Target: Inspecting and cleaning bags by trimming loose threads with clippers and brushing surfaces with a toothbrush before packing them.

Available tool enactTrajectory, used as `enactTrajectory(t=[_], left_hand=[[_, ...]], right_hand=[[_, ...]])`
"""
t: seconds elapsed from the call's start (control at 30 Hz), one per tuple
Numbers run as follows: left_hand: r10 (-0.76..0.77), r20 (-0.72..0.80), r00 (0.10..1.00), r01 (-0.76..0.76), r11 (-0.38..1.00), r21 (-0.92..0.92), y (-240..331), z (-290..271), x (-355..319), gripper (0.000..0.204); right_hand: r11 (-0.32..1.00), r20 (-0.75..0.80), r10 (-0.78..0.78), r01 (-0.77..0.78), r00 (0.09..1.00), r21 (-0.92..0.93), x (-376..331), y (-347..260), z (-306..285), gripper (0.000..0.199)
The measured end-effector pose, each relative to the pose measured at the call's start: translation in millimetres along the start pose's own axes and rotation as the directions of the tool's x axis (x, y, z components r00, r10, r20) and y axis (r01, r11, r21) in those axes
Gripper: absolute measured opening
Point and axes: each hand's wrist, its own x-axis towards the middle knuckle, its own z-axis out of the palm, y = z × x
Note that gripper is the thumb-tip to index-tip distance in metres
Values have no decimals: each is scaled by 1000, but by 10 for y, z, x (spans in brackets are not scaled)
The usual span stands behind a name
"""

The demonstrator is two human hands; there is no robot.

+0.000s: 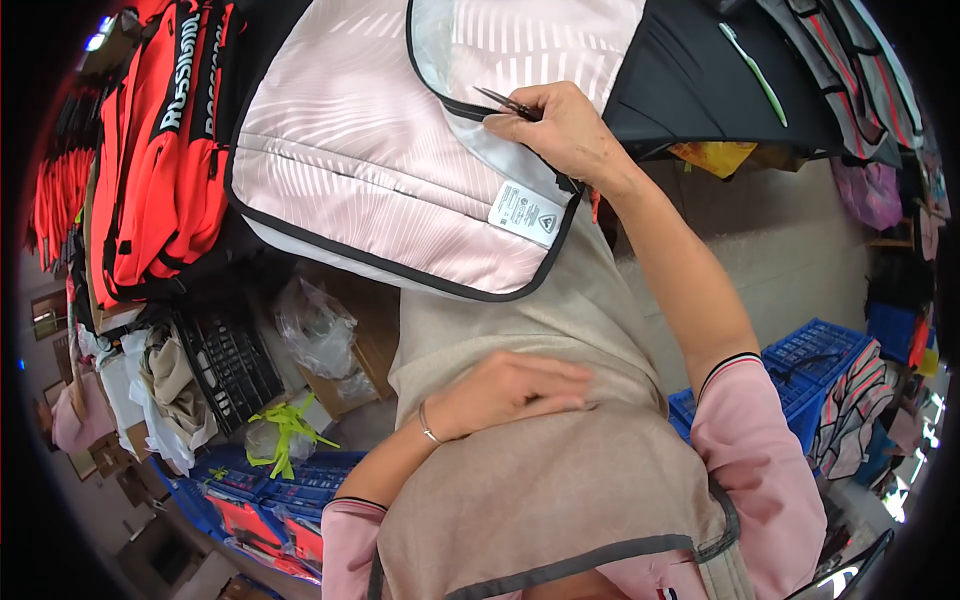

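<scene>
In my right hand [570,130] is a pair of small dark thread snips [508,101], the tips pointing left. The hand is just over a pale pink patterned fabric piece [350,120] with black bound edges, beside a curved black-edged flap. A white printed label [524,212] lies near the piece's lower right corner. The near edge of the piece hangs over my lap. My left hand [515,393] rests against my beige apron [530,470], its fingers stretched out, slightly blurred and holding nothing visible.
Red and black bags [165,170] are stacked at the left. On the black tabletop [680,90] lies a white and green toothbrush [755,75], with grey striped pieces [830,70] to its right. Blue crates [815,365] stand at the lower right, and a clear plastic bag [312,320] sits at the lower left.
</scene>
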Motion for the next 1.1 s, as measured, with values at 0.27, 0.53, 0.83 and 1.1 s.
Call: enactTrajectory(t=[0.27,0.53,0.83,1.1], left_hand=[[590,-803,81,713,529,461,-112,-1421,-577,58],[336,-941,32,331,885,327,-295,-1468,-561,77],[390,-916,-96,366,870,332,-368,-1386,-656,56],[270,-959,-86,454,867,204,-293,-1337,-719,44]], right_hand=[[969,23,-141,133,990,210,-213,-20,104,16],[965,82,-262,258,962,51,-495,77,384,22],[953,-724,-130,-117,678,-281,204,632,-1498,43],[829,-745,-348,-185,569,-528,509,1245,-2026,40]])
